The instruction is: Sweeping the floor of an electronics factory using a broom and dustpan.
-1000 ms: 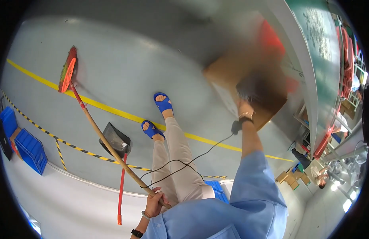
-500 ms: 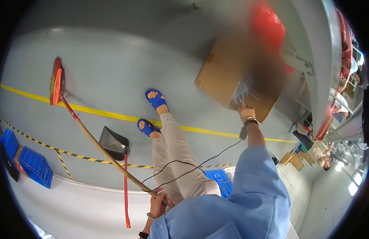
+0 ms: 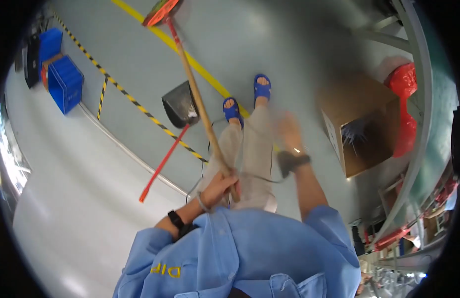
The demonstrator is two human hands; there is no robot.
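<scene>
My left hand (image 3: 219,187) is wrapped round the upper end of a broom's wooden handle (image 3: 197,102), close to my waist. At the far end of that handle, the orange broom head (image 3: 162,12) rests on the floor. Motion smears my right hand (image 3: 290,133), which hangs beside my right leg; its fingers are not clear. A dark dustpan (image 3: 177,107) with a red handle (image 3: 163,166) lies left of the broom. To the right of my right hand stands an open cardboard box (image 3: 361,94), with thin pale strips (image 3: 355,133) inside.
A red plastic bag (image 3: 403,82) sits behind the box, beside a pale metal frame (image 3: 422,64). Blue crates (image 3: 66,84) stand at the far left near the white wall (image 3: 66,198). Yellow tape (image 3: 205,73) and striped tape (image 3: 133,102) cross the floor. A cable (image 3: 259,177) hangs from my right wrist.
My right hand has come away from the cardboard box and swung left toward my legs. The view has turned. My left hand keeps its hold on the broom.
</scene>
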